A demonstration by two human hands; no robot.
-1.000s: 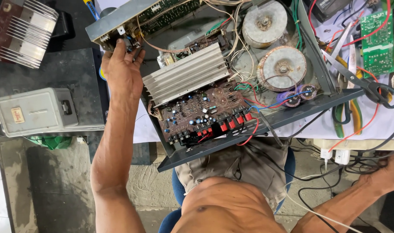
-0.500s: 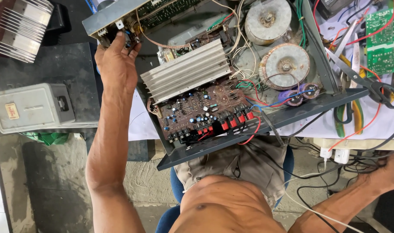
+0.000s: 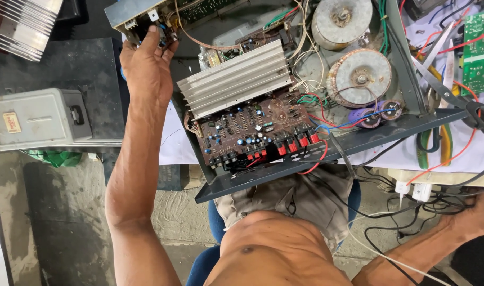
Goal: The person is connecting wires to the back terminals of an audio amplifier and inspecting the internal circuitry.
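The left hand [image 3: 146,66] is closed around the front panel [image 3: 141,18] at the far corner of the open amplifier [image 3: 305,159] on the table, so the step seems to be working that panel free. The right hand [image 3: 477,217] rests low at the right among cables [image 3: 411,222]; whether it grips one I cannot tell. Next calls for a steady hold without straining the wires.

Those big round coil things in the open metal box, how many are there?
2. One round coil sits at the box's top edge, cut off by the picture; the other round coil lies just below it. More may be hidden.
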